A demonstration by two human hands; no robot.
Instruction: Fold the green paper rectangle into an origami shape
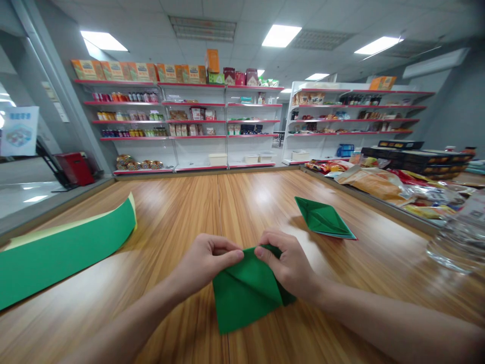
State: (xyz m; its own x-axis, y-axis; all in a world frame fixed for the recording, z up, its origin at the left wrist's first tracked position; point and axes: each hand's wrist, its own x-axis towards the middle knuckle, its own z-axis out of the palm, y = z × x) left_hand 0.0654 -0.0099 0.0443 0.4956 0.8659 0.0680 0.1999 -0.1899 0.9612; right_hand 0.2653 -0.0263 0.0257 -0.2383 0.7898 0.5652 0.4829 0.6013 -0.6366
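A partly folded sheet of green paper [248, 298] is held up at its top edge between both hands, over the near middle of the wooden table [182, 202]. My left hand [208, 258] pinches its upper left corner between thumb and fingers. With the thumb in front and fingers curled behind, my right hand [290, 260] grips the upper right part, where a flap folds back. Creases run across the sheet's face. Beyond my right hand lies a folded green paper piece [324, 218], diamond-like in outline, with coloured edges showing beneath it.
A curling strip of green paper [71, 253] with a pale yellow underside lies at the left. At the right stand a clear plastic container [460, 237], snack packets [379, 184] and stacked black boxes [417, 159]. Stocked shelves [193, 103] line the back.
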